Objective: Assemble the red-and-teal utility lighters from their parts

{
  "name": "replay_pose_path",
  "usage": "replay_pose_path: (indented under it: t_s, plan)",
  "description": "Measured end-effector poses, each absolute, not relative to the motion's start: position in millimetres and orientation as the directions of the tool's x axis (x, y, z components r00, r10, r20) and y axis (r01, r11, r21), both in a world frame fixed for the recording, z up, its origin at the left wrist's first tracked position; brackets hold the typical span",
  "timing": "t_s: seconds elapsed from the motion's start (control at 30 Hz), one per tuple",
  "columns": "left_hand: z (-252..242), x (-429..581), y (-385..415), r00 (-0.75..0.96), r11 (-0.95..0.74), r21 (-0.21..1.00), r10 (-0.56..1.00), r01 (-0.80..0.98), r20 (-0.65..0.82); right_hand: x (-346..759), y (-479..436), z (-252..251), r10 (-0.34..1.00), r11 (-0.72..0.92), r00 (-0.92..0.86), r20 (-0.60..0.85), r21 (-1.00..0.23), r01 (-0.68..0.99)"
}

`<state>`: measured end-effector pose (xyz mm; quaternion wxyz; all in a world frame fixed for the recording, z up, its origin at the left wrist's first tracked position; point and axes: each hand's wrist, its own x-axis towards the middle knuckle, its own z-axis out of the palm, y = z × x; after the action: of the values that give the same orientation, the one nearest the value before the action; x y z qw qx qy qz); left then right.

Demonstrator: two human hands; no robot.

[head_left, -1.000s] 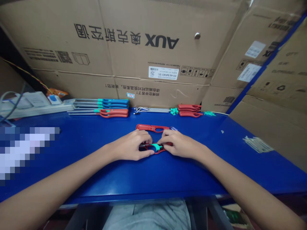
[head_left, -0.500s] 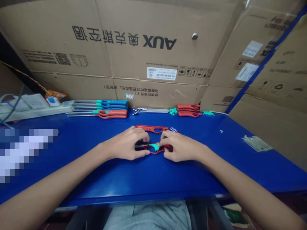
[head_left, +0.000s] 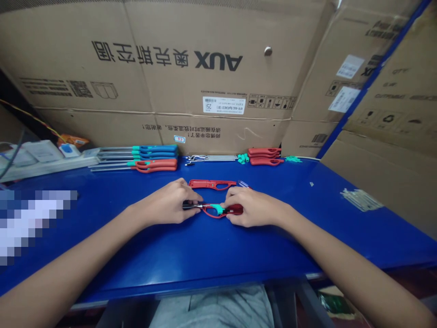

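A red lighter shell [head_left: 212,215] with a green trigger [head_left: 217,209] lies low over the blue table between my hands. My left hand [head_left: 175,202] pinches the dark rod end at the shell's left. Fingers of my right hand [head_left: 244,207] are closed on the shell's right part, just beside the trigger, and hide some of it. Behind them another red half shell [head_left: 213,184] rests on the table, with small metallic parts [head_left: 243,184] at its right end.
Along the cardboard wall [head_left: 218,77] lie assembled blue and red lighters [head_left: 157,165], metal rods [head_left: 218,158], red shells [head_left: 264,156] and green pieces [head_left: 292,159]. Pale sticks [head_left: 362,199] lie at right. A power strip [head_left: 51,164] is at left.
My left hand has shifted slightly left along the shell, showing more of its left end and a bit of metal. My right hand stays on the right part. The whole view has shifted a little.
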<state>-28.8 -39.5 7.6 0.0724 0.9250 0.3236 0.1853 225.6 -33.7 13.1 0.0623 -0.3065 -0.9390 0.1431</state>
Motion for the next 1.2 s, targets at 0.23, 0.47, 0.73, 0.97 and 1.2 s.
replay_pose_path:
  t_s: [0.23, 0.47, 0.73, 0.97, 1.2]
  plan:
    - [3, -29, -35, 0.754, -0.782, 0.318, 0.613, 0.535, 0.237, 226, -33, 12, 0.579, 0.779, -0.814, 0.046, -0.324, 0.536]
    - [-1, -32, -32, 0.766, -0.831, 0.245, 0.556, 0.5, 0.321, 228, -29, 11, 0.616, 0.759, -0.781, 0.102, -0.344, 0.553]
    - [-2, -32, -32, 0.718, -0.832, 0.185, 0.547, 0.522, 0.431, 232, -23, 7, 0.671, 0.723, -0.728, 0.144, -0.346, 0.598]
    - [1, -29, -33, 0.621, -0.701, 0.403, 0.711, 0.588, 0.33, 229, -26, 11, 0.653, 0.731, -0.747, 0.128, -0.363, 0.577]
    - [2, -30, -31, 0.538, -0.547, 0.497, 0.824, 0.674, 0.179, 223, -30, 8, 0.627, 0.758, -0.76, 0.175, -0.366, 0.541]
